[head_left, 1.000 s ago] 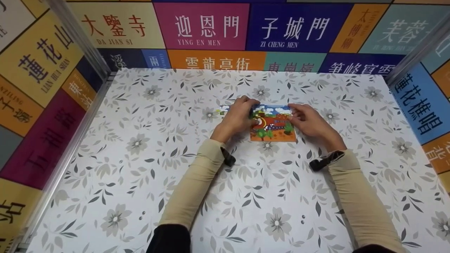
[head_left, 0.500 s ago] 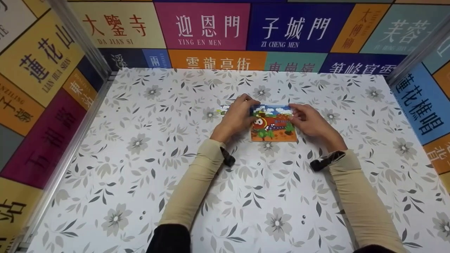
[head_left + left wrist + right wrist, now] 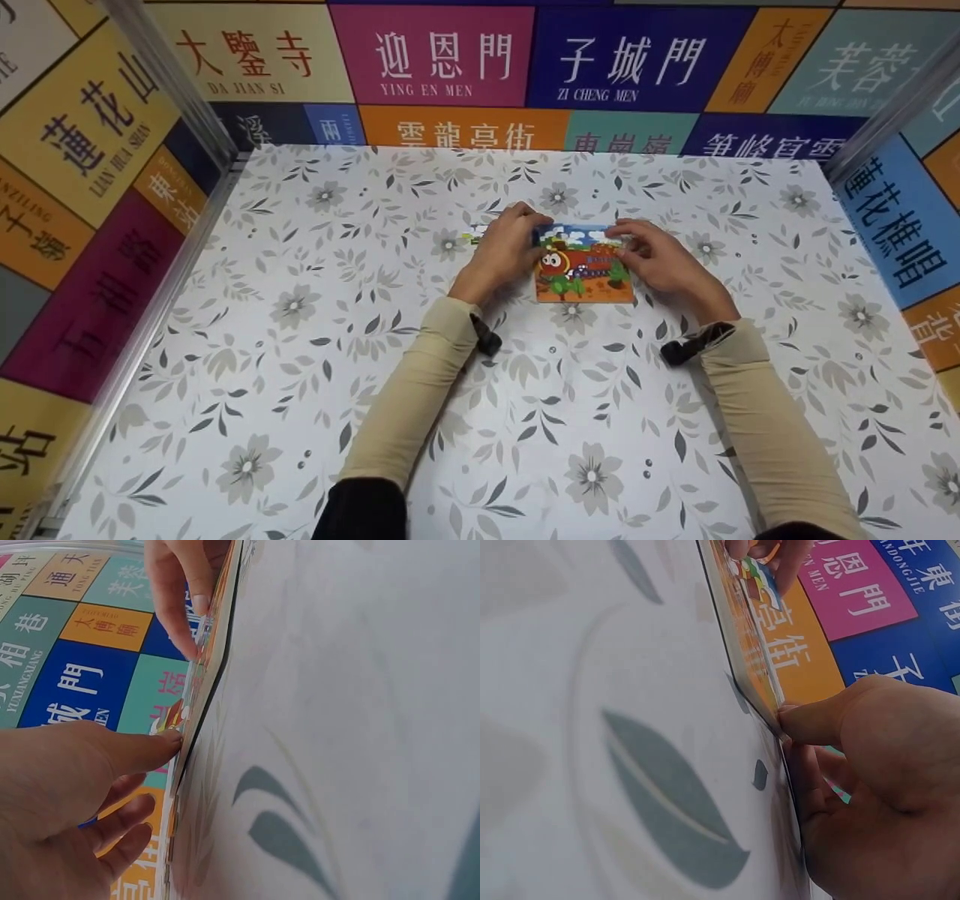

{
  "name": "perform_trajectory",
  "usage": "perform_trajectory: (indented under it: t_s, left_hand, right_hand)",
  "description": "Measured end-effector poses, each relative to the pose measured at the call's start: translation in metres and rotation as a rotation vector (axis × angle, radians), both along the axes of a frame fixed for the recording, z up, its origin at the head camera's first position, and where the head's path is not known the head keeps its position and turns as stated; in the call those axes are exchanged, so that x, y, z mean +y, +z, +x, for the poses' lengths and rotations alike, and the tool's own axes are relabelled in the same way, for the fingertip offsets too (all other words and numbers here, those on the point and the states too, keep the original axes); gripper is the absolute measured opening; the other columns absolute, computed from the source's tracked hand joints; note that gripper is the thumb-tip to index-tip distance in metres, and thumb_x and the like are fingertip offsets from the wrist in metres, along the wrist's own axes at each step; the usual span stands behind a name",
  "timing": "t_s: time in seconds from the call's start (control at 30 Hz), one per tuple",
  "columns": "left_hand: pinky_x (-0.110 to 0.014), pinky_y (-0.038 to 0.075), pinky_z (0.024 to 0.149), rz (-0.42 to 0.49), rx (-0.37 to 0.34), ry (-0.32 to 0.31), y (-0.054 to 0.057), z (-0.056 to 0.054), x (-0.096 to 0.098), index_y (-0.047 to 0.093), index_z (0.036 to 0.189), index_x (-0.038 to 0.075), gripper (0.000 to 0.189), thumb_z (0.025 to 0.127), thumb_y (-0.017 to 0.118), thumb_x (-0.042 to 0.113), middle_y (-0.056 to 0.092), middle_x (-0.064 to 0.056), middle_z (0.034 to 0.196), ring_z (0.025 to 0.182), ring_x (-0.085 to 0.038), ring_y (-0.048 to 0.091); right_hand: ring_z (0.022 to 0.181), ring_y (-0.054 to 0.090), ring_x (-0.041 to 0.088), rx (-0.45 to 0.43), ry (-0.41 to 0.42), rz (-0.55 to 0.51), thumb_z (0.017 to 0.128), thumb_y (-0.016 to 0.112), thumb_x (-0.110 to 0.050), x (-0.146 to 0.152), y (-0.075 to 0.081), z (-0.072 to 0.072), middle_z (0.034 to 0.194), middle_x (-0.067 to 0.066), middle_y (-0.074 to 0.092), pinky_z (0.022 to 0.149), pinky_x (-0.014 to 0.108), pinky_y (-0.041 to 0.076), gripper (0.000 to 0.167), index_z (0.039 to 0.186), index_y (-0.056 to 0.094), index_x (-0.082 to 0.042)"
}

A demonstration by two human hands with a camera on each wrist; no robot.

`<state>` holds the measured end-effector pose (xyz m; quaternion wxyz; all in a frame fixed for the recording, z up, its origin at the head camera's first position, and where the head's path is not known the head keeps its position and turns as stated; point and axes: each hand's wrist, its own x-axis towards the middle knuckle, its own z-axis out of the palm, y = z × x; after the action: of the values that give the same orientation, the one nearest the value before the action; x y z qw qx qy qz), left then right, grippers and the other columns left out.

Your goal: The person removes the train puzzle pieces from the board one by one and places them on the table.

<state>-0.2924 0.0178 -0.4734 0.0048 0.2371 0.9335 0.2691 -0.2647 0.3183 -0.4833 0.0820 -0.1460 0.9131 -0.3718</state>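
A square jigsaw puzzle (image 3: 577, 289) with a cartoon train picture, blue sky and orange ground lies on the table. At its left side my left hand (image 3: 510, 244) pinches a small colourful puzzle piece (image 3: 756, 579), which stands tilted above the board in the right wrist view. In the left wrist view, red and yellow show on this piece (image 3: 174, 717) beside my thumb tip. My right hand (image 3: 660, 255) holds the board's upper right side, thumb on the edge and index finger over the top corner. How the piece meets the board is hidden by my left fingers.
More printed puzzle parts (image 3: 474, 234) with clouds and green lie flat just left of my left hand. The table (image 3: 300, 420) has a white floral cover. Upright panels (image 3: 435, 56) with coloured sign blocks stand behind and at both sides.
My left thumb has drawn back slightly, so the train's face shows more fully. My right index finger has shifted a little inward over the top corner. The board stays in place.
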Motion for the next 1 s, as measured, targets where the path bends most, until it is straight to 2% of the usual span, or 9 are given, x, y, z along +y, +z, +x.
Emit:
perform_trajectory:
  t_s: [0.1,0.33,0.57,0.77,1.0]
  left_hand:
    - [-0.039,0.050,0.114,-0.002,0.001,0.006,0.000,0.000,0.000,0.068,0.147,0.018,0.048,0.101,0.079,0.025,0.061,-0.004,0.140,0.131,-0.021,0.059]
    - [-0.040,0.050,0.113,-0.006,0.003,0.021,0.001,0.000,0.000,0.068,0.148,0.018,0.050,0.101,0.079,0.033,0.062,-0.005,0.140,0.130,-0.022,0.060]
    - [-0.040,0.053,0.109,0.044,0.015,0.026,0.004,0.001,-0.006,0.068,0.147,0.019,0.049,0.102,0.078,0.034,0.062,-0.004,0.139,0.127,-0.021,0.061]
    - [-0.040,0.055,0.107,0.089,0.066,0.016,0.013,0.002,-0.026,0.068,0.147,0.018,0.049,0.101,0.079,0.034,0.065,-0.006,0.136,0.124,-0.023,0.065]
    - [-0.039,0.056,0.102,0.135,0.073,0.055,0.020,0.006,-0.063,0.069,0.146,0.016,0.050,0.100,0.081,0.030,0.066,-0.007,0.136,0.120,-0.024,0.066]
  right_hand:
    - [0.125,0.060,0.038,-0.008,-0.015,0.000,0.112,0.057,-0.010,0.000,0.000,0.000,0.173,0.014,0.037,0.106,0.054,0.049,0.041,0.153,0.059,-0.011]
    - [0.123,0.063,0.039,0.022,0.007,0.003,0.112,0.057,-0.008,0.000,0.000,-0.001,0.171,0.018,0.039,0.104,0.051,0.050,0.042,0.153,0.059,-0.005]
    - [0.125,0.062,0.041,-0.005,-0.009,-0.012,0.112,0.058,-0.010,-0.001,0.001,0.000,0.172,0.018,0.037,0.108,0.056,0.049,0.042,0.153,0.059,-0.006]
    - [0.125,0.061,0.040,-0.004,-0.013,-0.017,0.111,0.059,-0.011,-0.002,0.002,-0.001,0.171,0.016,0.039,0.107,0.055,0.049,0.042,0.153,0.060,-0.007]
    - [0.119,0.063,0.035,0.024,-0.039,0.005,0.110,0.062,-0.010,-0.003,0.002,-0.002,0.169,0.016,0.043,0.100,0.042,0.050,0.042,0.151,0.062,-0.007]
